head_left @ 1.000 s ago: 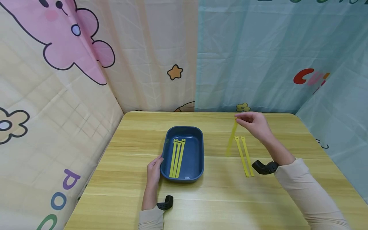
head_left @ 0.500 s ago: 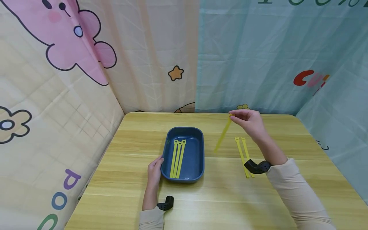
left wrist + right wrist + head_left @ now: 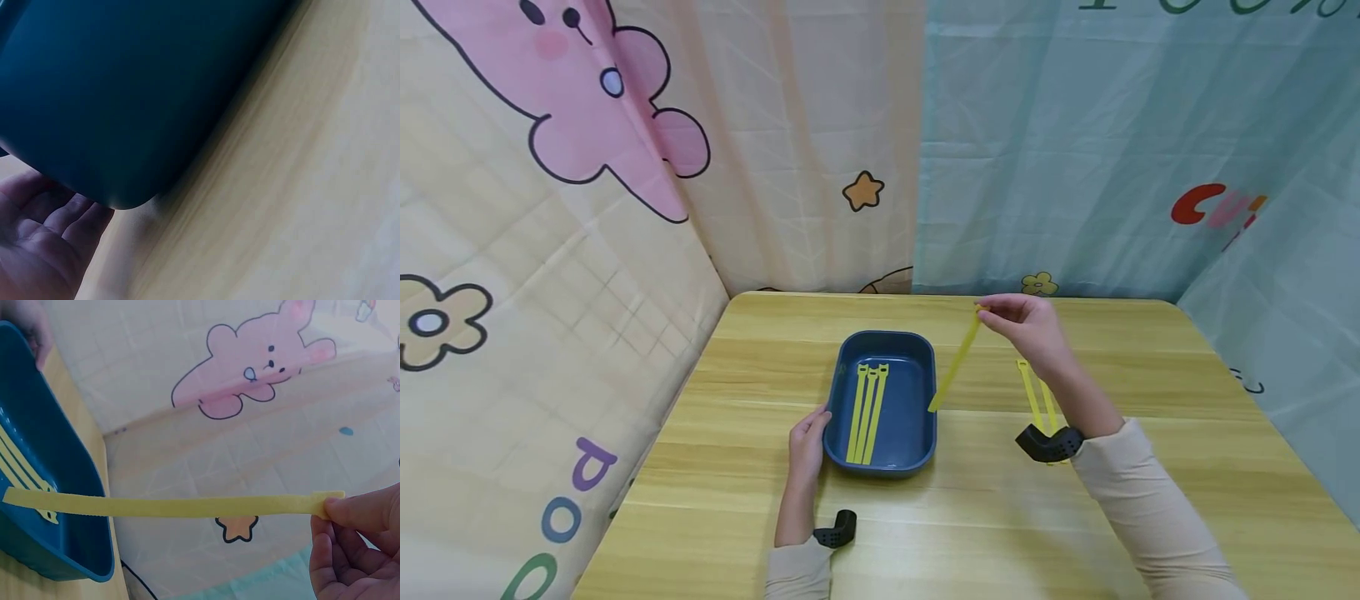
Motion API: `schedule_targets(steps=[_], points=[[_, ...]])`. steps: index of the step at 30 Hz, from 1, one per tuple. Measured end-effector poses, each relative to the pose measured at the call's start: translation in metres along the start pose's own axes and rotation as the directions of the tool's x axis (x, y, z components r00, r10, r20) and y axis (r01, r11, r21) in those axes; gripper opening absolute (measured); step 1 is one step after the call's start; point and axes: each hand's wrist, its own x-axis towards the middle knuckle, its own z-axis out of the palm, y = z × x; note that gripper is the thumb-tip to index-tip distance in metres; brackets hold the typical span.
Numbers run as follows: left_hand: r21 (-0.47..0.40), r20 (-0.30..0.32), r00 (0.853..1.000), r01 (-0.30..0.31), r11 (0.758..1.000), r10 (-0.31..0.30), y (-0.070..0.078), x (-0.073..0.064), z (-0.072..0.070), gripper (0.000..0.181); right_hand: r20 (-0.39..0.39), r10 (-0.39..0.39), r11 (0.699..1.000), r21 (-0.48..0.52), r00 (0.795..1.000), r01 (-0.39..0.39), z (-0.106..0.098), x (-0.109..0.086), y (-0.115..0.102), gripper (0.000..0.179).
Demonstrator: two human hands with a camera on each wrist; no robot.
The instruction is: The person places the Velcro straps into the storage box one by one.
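As your right hand's (image 3: 1028, 332) pinched strip (image 3: 956, 360) enters placing range, your left hand (image 3: 807, 446) grips the tray (image 3: 904, 421) at eight o'clock.

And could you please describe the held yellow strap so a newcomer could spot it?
Find the blue tray on the wooden table, then the right hand to its right. The yellow strap slants down from that hand's pinch, the only strap held aloft.
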Motion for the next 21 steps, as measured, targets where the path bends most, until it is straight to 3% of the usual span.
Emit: schedule_targets(steps=[21], points=[[0.026,0.021,1.0,0.008,1.0,-0.009,0.001,-0.003,-0.001,0.039,0.138,-0.025,1.0,0.011,0.99,0.023,0.046,-0.003,0.029,0.028]])
